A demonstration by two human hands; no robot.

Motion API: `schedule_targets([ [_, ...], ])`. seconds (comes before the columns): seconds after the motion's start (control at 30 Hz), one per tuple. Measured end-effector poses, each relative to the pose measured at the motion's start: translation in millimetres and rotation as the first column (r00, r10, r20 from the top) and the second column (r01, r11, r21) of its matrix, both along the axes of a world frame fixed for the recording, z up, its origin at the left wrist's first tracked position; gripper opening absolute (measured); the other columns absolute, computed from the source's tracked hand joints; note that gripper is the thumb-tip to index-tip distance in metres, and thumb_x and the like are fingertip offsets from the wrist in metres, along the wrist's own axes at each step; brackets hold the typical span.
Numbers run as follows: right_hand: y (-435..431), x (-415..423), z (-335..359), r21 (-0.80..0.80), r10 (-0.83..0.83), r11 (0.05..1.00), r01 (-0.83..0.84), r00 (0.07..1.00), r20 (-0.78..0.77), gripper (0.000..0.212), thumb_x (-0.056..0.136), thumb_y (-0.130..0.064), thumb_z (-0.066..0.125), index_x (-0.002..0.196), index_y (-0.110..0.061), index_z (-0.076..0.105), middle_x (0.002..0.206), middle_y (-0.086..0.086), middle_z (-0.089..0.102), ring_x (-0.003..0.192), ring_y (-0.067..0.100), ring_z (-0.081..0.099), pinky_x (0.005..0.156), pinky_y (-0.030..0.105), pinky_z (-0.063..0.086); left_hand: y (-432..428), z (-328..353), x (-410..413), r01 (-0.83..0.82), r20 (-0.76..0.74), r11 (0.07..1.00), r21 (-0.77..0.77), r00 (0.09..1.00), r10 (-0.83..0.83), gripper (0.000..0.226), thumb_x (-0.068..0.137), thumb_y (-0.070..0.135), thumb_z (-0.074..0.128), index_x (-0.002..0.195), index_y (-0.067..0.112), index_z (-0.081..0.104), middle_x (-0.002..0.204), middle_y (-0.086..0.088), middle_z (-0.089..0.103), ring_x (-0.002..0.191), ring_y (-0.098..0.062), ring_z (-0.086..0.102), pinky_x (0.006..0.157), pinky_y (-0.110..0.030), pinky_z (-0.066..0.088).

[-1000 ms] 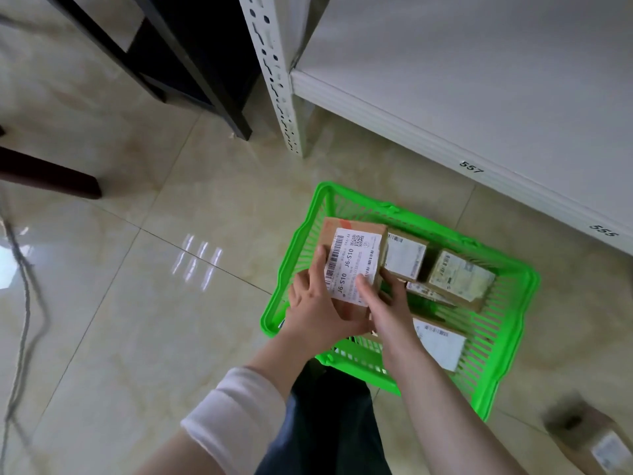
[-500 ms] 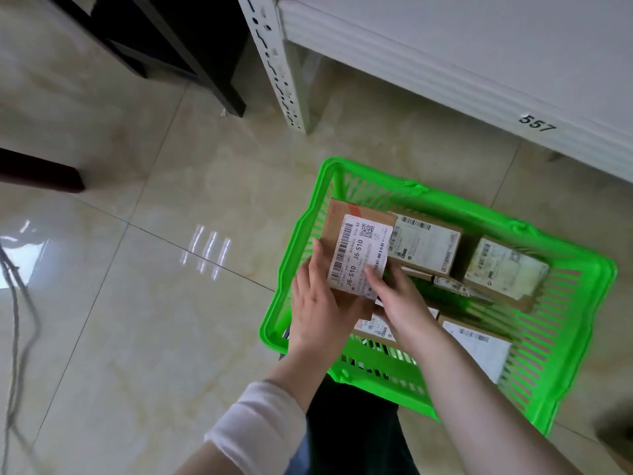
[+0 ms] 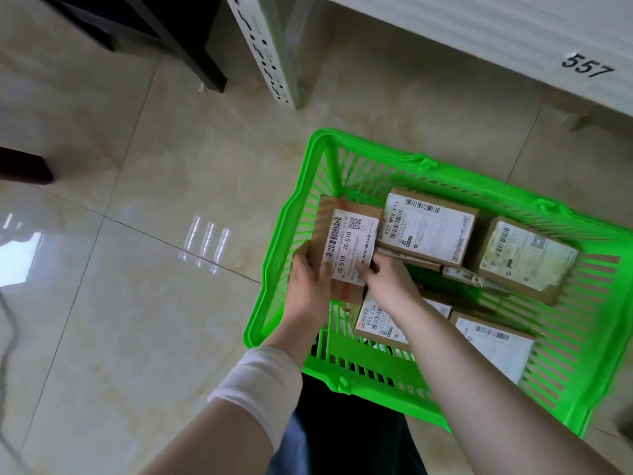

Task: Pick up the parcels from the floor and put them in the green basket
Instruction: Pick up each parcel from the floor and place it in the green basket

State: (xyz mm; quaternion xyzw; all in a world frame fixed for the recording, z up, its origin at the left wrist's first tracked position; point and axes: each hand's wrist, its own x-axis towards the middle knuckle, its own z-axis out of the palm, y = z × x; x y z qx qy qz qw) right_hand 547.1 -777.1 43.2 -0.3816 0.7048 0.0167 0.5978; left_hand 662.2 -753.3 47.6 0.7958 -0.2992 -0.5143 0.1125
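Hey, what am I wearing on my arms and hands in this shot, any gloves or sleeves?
No gloves: the left hand and right hand are bare, no ring or watch visible. A white fabric band wraps the left forearm. The right forearm shows no sleeve.

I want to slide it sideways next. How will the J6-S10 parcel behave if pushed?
Likely stiff: the J6-S10 parcel is square-edged cardboard, undented between left hand and right hand. Probably light: a finger grip suffices. Should slide, not roll; the 922 parcel beside it may block it.
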Motion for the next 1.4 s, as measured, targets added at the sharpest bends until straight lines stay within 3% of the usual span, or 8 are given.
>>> schedule_targets([
  [0.07,-7.1,1.5,-7.4,-0.024,0.078,0.997,-0.080,0.995,-0.057,0.032,0.094,-0.027,0.050,0.117,-0.007,0.060,0.102,0.007,0.066,0.063,0.011,0.053,0.048,0.018,0.034,-3.7,-10.5,1.4,-0.026,-0.009,1.000,0.011,1.000,0.026,0.052,0.095,0.029,0.042,0.142,0.014,0.026,0.141,-0.007,0.046,0.129,-0.025,0.046,0.106,-0.036,0.038],
  [0.17,-20.9,1.2,-13.3,-0.042,0.164,0.984,-0.171,0.976,-0.142,0.029,0.090,-0.029,0.057,0.103,-0.005,0.064,0.078,0.000,0.058,0.056,0.007,0.046,0.045,0.017,0.028,-7.2,-17.5,0.8,-0.028,-0.003,1.000,0.006,1.000,0.028,0.054,0.095,0.028,0.041,0.144,0.014,0.022,0.141,-0.007,0.047,0.128,-0.025,0.047,0.106,-0.039,0.039],
  [0.27,-28.7,-2.7,-10.5,-0.055,0.188,0.978,-0.200,0.968,-0.168,0.028,0.086,-0.032,0.063,0.103,-0.010,0.066,0.088,0.001,0.063,0.072,0.014,0.054,0.049,0.020,0.034,-7.2,-16.3,-0.7,-0.039,0.006,0.999,-0.020,0.999,0.039,0.054,0.095,0.026,0.041,0.144,0.014,0.023,0.142,-0.006,0.046,0.129,-0.024,0.046,0.106,-0.038,0.039],
  [0.5,-3.3,-12.4,-22.4,-0.004,0.043,0.999,-0.043,0.999,-0.010,0.031,0.085,-0.024,0.065,0.113,-0.011,0.064,0.115,0.004,0.069,0.100,0.019,0.066,0.086,0.032,0.051,0.4,-11.3,-1.7,0.011,0.032,0.999,-0.051,0.999,-0.009,0.051,0.094,0.028,0.041,0.142,0.016,0.029,0.140,-0.006,0.047,0.128,-0.024,0.046,0.105,-0.039,0.040],
  [0.93,-15.1,-10.2,-71.1,0.105,0.174,0.981,-0.162,0.978,-0.116,0.039,0.091,-0.035,0.055,0.123,-0.014,0.058,0.124,0.006,0.063,0.110,0.026,0.060,0.087,0.032,0.046,-16.8,-56.1,-3.7,-0.037,-0.038,0.992,0.121,0.998,0.042,0.051,0.095,0.046,0.030,0.143,0.026,0.027,0.145,-0.006,0.041,0.133,-0.027,0.039,0.110,-0.042,0.033],
  [1.1,-17.7,-12.9,-89.4,0.150,0.237,0.965,-0.214,0.959,-0.155,0.038,0.090,-0.036,0.056,0.122,-0.015,0.059,0.125,0.006,0.062,0.111,0.026,0.059,0.088,0.031,0.044,-9.6,-74.3,-9.2,-0.047,-0.026,0.998,0.042,0.999,0.048,0.076,0.076,0.068,0.026,0.140,0.028,0.030,0.140,-0.007,0.046,0.129,-0.029,0.043,0.108,-0.048,0.034],
  [1.27,-12.7,-14.1,-91.8,0.137,0.278,0.958,-0.251,0.931,-0.236,0.045,0.086,-0.048,0.055,0.114,-0.013,0.062,0.109,0.007,0.068,0.099,0.028,0.063,0.076,0.032,0.048,-3.0,-69.6,-9.2,0.016,0.058,0.999,0.041,0.998,-0.019,0.054,0.096,0.040,0.033,0.146,0.022,0.022,0.150,-0.004,0.035,0.137,-0.024,0.034,0.113,-0.040,0.029],
  [1.4,-6.2,-11.0,-57.0,0.102,0.176,0.983,-0.156,0.955,-0.237,0.048,0.088,-0.051,0.050,0.116,-0.014,0.061,0.102,0.006,0.069,0.086,0.025,0.063,0.065,0.029,0.043,-3.2,-29.4,-10.7,0.015,0.110,0.997,-0.074,0.994,-0.006,0.047,0.097,0.030,0.035,0.142,0.016,0.033,0.145,-0.004,0.043,0.133,-0.022,0.041,0.105,-0.029,0.034],
])
